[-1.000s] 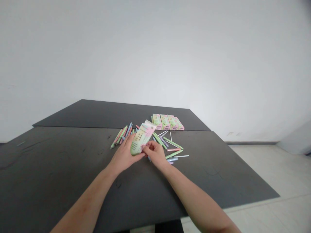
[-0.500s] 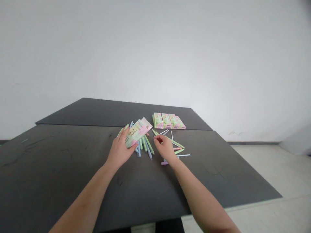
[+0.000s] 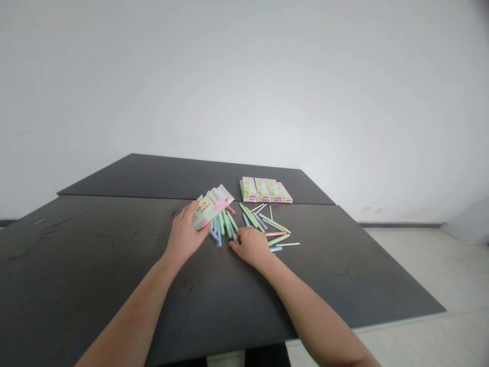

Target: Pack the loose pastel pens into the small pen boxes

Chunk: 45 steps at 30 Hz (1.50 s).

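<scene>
Left hand grips a pastel pen box, tilted above the dark table | right hand curled knuckles-down on loose pens, grasp unclear | four boxes beyond.

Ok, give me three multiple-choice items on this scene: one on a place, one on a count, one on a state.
1. Where do the boxes lie?
A. Beyond the pens
B. On the floor
C. Under the left arm

2. How many boxes are in that row?
A. One
B. Four
C. Nine

3. What is the left hand doing?
A. Lying flat and empty
B. Holding a packet
C. Gripping a box

Answers:
1 A, the row sits past the pens on the table.
2 B, four tops show side by side.
3 B, its fingers wrap the packet.
</scene>
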Each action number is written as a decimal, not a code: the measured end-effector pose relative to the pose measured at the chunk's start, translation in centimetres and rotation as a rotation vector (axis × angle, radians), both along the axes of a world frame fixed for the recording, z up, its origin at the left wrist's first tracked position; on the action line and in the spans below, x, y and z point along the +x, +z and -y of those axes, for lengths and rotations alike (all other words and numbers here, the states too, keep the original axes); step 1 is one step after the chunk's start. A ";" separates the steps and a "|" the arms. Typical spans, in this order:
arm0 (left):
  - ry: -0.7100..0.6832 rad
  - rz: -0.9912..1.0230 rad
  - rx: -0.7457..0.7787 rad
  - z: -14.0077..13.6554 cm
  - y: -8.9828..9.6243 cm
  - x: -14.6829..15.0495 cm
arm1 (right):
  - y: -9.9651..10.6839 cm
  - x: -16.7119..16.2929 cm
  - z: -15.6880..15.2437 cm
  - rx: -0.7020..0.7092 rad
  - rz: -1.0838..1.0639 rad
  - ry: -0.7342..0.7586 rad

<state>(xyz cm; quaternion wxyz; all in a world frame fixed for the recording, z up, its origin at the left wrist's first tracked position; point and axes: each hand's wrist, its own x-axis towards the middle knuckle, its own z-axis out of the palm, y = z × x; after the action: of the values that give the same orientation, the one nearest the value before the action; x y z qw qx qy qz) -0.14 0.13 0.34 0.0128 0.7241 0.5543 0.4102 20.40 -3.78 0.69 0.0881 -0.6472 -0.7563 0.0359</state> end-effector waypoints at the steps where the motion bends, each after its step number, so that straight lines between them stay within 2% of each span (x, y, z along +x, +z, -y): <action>1: -0.007 -0.003 0.001 0.0 0.0 0.0 | 0.1 -0.1 0.1 -0.001 0.011 -0.004; 7: -0.026 -0.033 0.023 -0.4 -0.4 -0.3 | 0.0 -0.4 0.2 -0.027 0.065 -0.009; 11: -0.023 -0.045 0.021 -0.7 -0.7 -0.5 | 0.0 -0.1 0.0 -0.026 0.051 -0.062; 19: -0.037 -0.069 0.012 -0.9 -0.8 -0.8 | 1.3 2.3 -1.2 0.074 -0.075 -0.173; 22: -0.039 -0.070 0.011 -1.0 -0.8 -0.9 | 2.0 4.0 -1.7 0.189 -0.254 -0.222; 27: -0.051 -0.072 -0.001 -1.0 -0.9 -0.9 | 3.3 7.0 -2.0 0.441 -0.842 -0.215; 30: -0.050 -0.078 -0.005 -1.1 -1.0 -0.9 | 3.9 7.9 -2.0 0.468 -1.156 -0.138; 32: -0.056 -0.082 -0.002 -1.1 -1.0 -1.0 | 4.1 8.1 -1.9 0.455 -1.250 -0.088; 36: -0.078 -0.085 0.012 -1.1 -1.0 -1.0 | 4.0 7.8 -1.7 0.437 -1.236 -0.011; 45: -0.079 -0.111 0.030 -1.2 -1.1 -1.1 | 3.7 7.1 -1.3 0.421 -1.064 0.018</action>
<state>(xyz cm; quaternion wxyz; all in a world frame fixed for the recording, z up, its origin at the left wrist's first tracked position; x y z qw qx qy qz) -1.21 1.29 -0.76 -0.0128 0.7673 0.5188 0.3766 27.52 -2.49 4.44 0.5836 -0.5021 -0.6040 0.2061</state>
